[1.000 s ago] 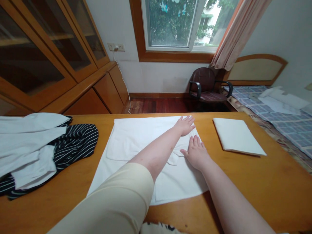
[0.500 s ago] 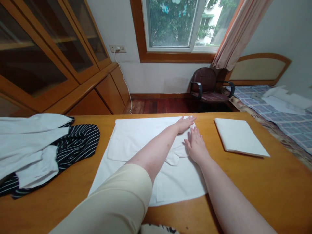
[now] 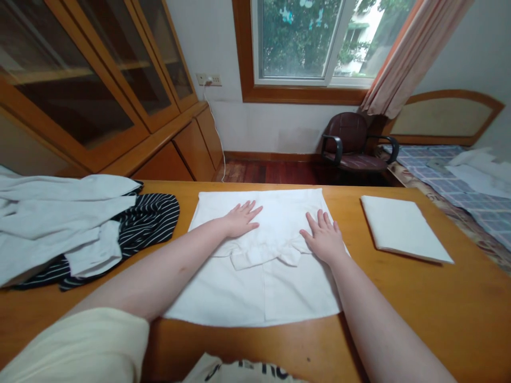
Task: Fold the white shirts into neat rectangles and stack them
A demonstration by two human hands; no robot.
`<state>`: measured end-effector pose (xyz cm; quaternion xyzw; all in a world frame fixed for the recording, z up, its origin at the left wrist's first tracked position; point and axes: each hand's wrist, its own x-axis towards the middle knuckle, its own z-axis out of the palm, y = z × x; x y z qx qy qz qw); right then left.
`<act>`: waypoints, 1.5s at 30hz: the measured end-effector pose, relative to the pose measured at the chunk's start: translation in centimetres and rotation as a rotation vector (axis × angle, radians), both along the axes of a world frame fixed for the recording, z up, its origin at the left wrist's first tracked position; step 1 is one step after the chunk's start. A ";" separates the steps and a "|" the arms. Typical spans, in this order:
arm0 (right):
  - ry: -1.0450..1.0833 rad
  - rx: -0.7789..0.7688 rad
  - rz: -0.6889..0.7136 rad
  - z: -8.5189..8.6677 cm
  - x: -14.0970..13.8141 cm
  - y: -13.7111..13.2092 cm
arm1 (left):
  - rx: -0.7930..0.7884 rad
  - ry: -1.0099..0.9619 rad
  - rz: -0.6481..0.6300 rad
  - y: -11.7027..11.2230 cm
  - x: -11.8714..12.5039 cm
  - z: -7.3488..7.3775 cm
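Observation:
A white garment, probably a shirt, lies spread on the wooden table with its far part folded over toward me. Crumpled collar-like cloth shows across its middle. My left hand rests flat on the left of the folded part, fingers spread. On the right side my right hand also lies on the fabric, its fingers apart near the garment's edge. Neither hand grips the cloth. Part of the garment's left side is hidden under my left forearm.
To the right a white folded cloth lies on the table. A heap of white clothes and a black striped garment sits at the left. Beyond the table stand a chair, a cabinet and a bed.
My left hand has moved left from the far right corner across the white garment. My right hand stays at the right side. The view has shifted slightly left.

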<state>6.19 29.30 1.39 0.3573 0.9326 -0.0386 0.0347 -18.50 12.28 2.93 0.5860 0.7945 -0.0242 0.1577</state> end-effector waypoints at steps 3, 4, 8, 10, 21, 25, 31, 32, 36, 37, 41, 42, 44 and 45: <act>0.009 0.010 -0.001 -0.1 0.1 0.0 | 0.033 0.140 0.209 -5.2 -1.2 -0.5; 0.014 0.012 0.001 -0.2 0.1 0.0 | 0.050 0.198 0.281 -6.5 -1.3 -0.7; 0.032 0.002 0.030 -0.5 0.3 0.3 | 0.092 0.320 0.414 -9.7 0.0 -1.5; 0.034 -0.007 0.034 -0.6 0.4 0.5 | 0.099 0.327 0.420 -10.2 0.5 -1.6; 0.013 0.003 0.009 -0.2 0.6 1.0 | 0.136 0.255 0.329 -8.1 -2.4 -1.1; 0.008 0.014 0.016 0.0 1.2 1.2 | 0.161 0.290 0.397 -7.9 -2.6 -1.6; -0.025 0.060 0.017 1.4 -1.0 1.2 | 0.135 0.284 0.478 -6.1 -3.1 0.3; 0.006 0.078 0.047 1.6 -2.0 1.0 | 0.160 0.298 0.476 -5.3 -2.9 0.8; 0.150 0.051 0.367 1.8 -7.1 -0.4 | 0.253 0.259 0.289 -1.1 -0.8 1.5; 0.168 0.025 0.422 1.6 -8.4 -0.6 | 0.259 0.208 0.213 -0.1 -0.2 1.2; 0.160 -0.057 0.432 0.4 -11.6 0.5 | 0.275 0.098 0.094 2.0 0.6 -1.1; 0.137 -0.067 0.396 0.1 -11.8 1.3 | 0.279 0.097 0.139 2.0 0.2 -1.7; 0.101 -0.045 0.277 -0.3 -11.3 3.5 | 0.281 0.114 0.288 1.4 -1.5 -2.5; 0.087 -0.025 0.214 -0.4 -10.9 4.6 | 0.275 0.128 0.373 0.9 -2.6 -2.7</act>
